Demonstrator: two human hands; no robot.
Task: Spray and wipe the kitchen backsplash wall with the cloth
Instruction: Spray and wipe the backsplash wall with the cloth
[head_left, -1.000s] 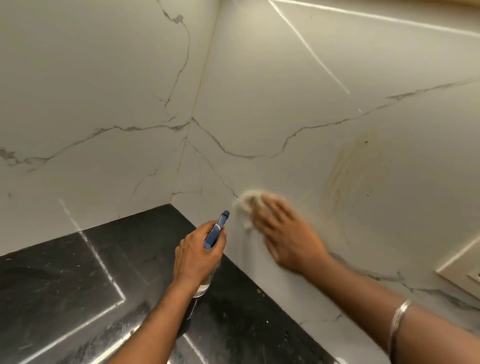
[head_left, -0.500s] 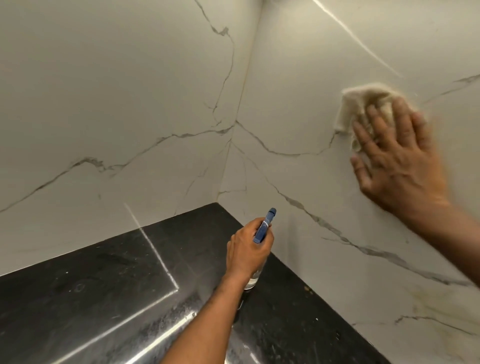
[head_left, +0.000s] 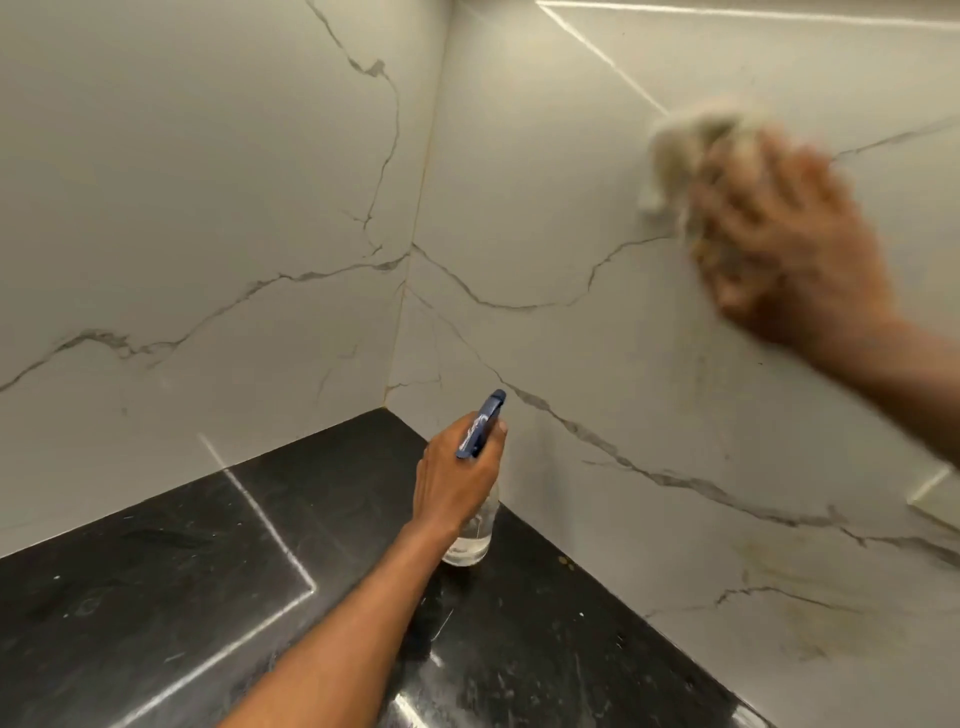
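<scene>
The white marble-veined backsplash wall meets another wall in a corner above a black countertop. My right hand, blurred by motion, presses a pale cloth flat against the right wall, high at the right. My left hand grips a clear spray bottle with a blue nozzle, standing on the counter near the corner. Brownish smears mark the wall at the lower right.
The black stone countertop fills the lower left, with a bright light streak across it. A pale switch plate edge shows on the right wall at the frame's edge.
My right hand swept the cloth from low near the corner up and to the right across the wall. My left hand kept hold of the bottle on the counter.
</scene>
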